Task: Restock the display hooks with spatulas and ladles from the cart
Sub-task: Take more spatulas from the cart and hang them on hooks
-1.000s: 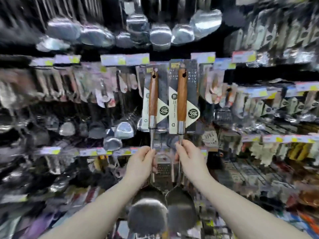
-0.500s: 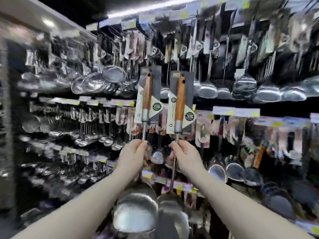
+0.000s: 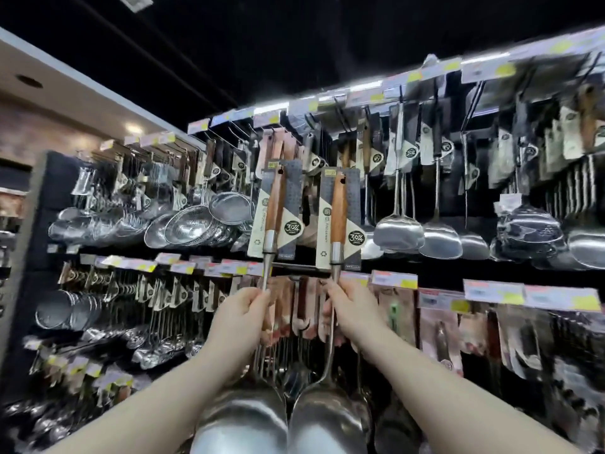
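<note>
Hands [image 3: 294, 314] grip two ladles [image 3: 304, 417] — handles up, before hooks [image 3: 343, 116].

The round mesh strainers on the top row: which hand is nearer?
Left. The left hand sits below and just right of the mesh strainers; the right hand is farther right.

Ceiling reading black; light strip [image 3: 330, 99] above the top rail glaring. Steel ladle bowls [image 3: 278, 424] catching highlights. Edges smearing with motion blur, wide-angle bending the shelving.
</note>
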Available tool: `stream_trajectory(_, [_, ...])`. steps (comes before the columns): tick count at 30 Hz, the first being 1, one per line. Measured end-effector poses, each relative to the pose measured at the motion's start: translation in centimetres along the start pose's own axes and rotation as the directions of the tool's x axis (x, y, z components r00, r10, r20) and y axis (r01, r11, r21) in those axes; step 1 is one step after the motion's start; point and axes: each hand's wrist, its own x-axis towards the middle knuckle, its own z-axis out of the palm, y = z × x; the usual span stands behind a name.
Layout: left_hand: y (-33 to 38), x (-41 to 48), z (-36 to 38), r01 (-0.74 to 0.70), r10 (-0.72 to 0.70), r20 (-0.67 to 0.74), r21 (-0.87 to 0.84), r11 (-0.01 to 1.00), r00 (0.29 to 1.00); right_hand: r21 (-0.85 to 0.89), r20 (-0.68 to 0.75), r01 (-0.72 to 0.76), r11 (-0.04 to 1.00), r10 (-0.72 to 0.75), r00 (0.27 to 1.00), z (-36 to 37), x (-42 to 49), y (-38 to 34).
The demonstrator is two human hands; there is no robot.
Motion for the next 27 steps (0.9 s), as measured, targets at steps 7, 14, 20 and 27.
stream_trajectory(7, [-0.5, 12.4, 5.1, -0.106, 0.107, -0.060, 0.020, 0.994, 0.992, -0.071, -0.049, 0.087, 0.994, -0.090, 0.995, -1.6, 12.6, 0.2])
stream_trajectory(14, [-1.2, 20.4, 9.3, -0.158, 0.155, -0.032, -0.147, 0.976, 0.987, -0.132, -0.102, 0.152, 0.980, -0.166, 0.981, -2.1, 21.7, 0.4])
stream_trajectory(20, [-2.2, 25.7, 10.5, -0.205, 0.206, -0.018, -0.216, 0.955, 0.978, -0.182, -0.135, 0.169, 0.969, -0.194, 0.972, -1.9, 26.6, -0.7])
stream_trajectory(27, [-2.6, 30.9, 10.7, -0.241, 0.264, 0.029, -0.324, 0.915, 0.964, -0.257, -0.237, 0.155, 0.954, -0.218, 0.947, -1.3, 30.9, -3.0])
